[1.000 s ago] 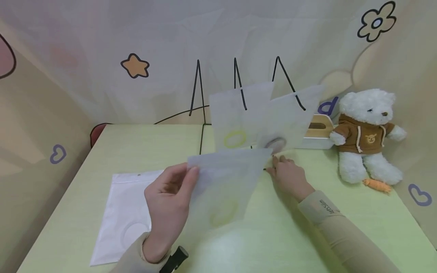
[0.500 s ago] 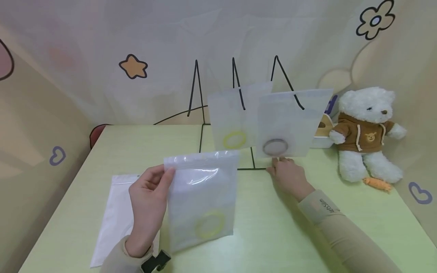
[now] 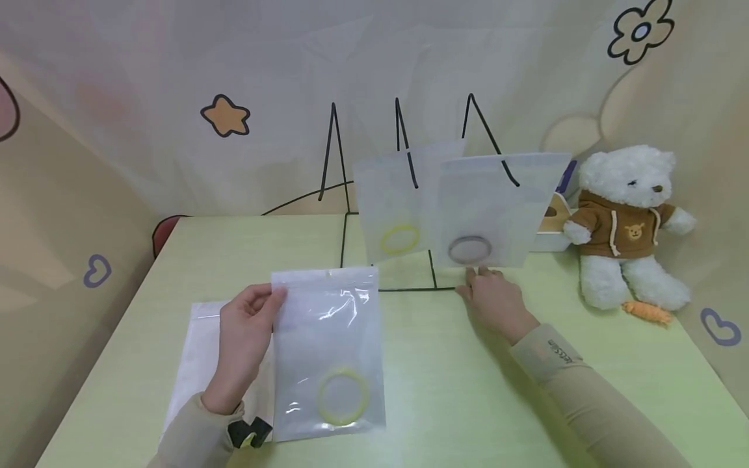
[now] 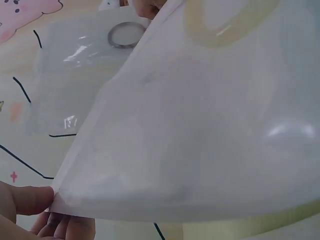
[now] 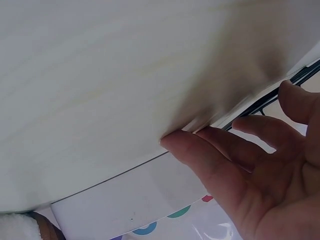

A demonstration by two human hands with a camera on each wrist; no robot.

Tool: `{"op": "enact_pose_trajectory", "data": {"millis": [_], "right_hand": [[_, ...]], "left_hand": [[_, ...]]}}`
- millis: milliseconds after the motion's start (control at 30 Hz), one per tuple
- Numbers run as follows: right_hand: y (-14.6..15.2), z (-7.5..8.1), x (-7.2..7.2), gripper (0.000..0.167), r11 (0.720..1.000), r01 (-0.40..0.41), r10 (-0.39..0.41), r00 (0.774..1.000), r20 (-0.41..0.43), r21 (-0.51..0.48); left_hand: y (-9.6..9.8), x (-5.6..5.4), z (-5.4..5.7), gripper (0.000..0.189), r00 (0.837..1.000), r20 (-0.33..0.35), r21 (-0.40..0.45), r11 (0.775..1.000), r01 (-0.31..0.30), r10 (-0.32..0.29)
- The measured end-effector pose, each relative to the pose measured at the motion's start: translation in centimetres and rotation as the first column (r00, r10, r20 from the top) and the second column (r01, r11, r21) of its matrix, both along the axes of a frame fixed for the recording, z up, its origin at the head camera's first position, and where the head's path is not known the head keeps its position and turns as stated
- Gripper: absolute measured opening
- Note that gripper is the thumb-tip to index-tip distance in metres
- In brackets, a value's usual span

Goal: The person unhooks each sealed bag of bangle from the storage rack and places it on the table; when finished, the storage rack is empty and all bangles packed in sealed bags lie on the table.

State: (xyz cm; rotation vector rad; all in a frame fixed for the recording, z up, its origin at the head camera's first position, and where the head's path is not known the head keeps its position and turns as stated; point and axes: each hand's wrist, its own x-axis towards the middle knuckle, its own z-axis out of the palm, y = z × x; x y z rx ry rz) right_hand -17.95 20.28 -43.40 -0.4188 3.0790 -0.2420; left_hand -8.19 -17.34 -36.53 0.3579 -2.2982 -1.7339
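Observation:
My left hand (image 3: 248, 344) pinches the upper left corner of a translucent zip bag (image 3: 304, 344) between thumb and fingers. A yellow ring (image 3: 320, 398) shows inside that bag. My right hand (image 3: 497, 304) rests low at the front of a black wire display rack (image 3: 404, 290), fingers lightly bent; in the right wrist view its fingertips (image 5: 172, 137) meet the table beside the rack's wire (image 5: 255, 107). Above that hand hangs a bag (image 3: 497, 201) with a grey ring (image 3: 470, 261), on the right hook. Another bag (image 3: 389, 188) with a yellow ring hangs on the middle hook.
A white zip bag (image 3: 196, 351) lies on the table at the left, partly under my left arm. The rack's left hook (image 3: 324, 169) holds no bag. A white teddy bear (image 3: 632, 227) sits at the right, an orange carrot toy (image 3: 646, 313) by its foot, and a white box (image 3: 550, 242) stands behind.
My left hand has moved left and turned the held bag to face the camera. The bag with the grey ring has swung to hang flatter. My right hand has stayed put.

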Motion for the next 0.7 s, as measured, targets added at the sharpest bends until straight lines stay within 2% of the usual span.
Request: {"op": "enact_pose_trajectory", "data": {"millis": [133,233,500,700], "right_hand": [[0.0,0.0,-0.1,0.032,1.000,0.003,-0.003,1.000,-0.015,-0.011],[0.0,0.1,-0.2,0.030,1.000,0.005,-0.005,1.000,-0.016,-0.010],[0.0,0.1,0.0,0.053,1.000,-0.002,0.001,1.000,0.020,0.022],[0.0,0.1,0.1,0.055,1.000,0.008,-0.009,0.999,0.041,0.019]], "left_hand": [[-0.5,-0.6,-0.8,0.027,0.996,0.086,-0.038,0.999,0.022,-0.018],[-0.9,-0.9,-1.4,0.028,0.992,0.123,-0.061,0.998,0.026,-0.018],[-1.9,-1.7,-2.9,0.035,0.977,0.211,-0.096,0.994,0.050,-0.029],[-2.1,-1.9,-3.5,0.035,0.967,0.254,-0.132,0.989,0.069,-0.033]]}}
